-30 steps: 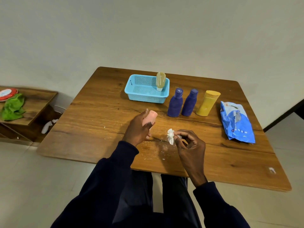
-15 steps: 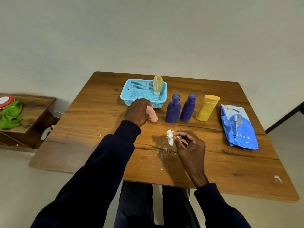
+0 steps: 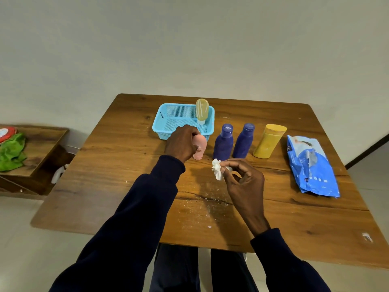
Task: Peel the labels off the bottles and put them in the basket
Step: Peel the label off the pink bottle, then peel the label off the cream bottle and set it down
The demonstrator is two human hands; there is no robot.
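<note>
My left hand grips a pink bottle just in front of the light blue basket. The bottle is tilted, its lower end near the table. A pale yellow-green bottle stands cap-down in the basket's right back corner. My right hand pinches a crumpled white peeled label above the table's middle. Two dark blue bottles and a yellow bottle stand in a row to the right of the basket.
A blue plastic packet lies at the table's right side. White scraps dot the wooden table in front of me. A low shelf at the left holds a green cloth.
My left hand carried the pink bottle away from me up to the front of the basket and tipped it. My right hand kept pinching the white label in about the same place.
</note>
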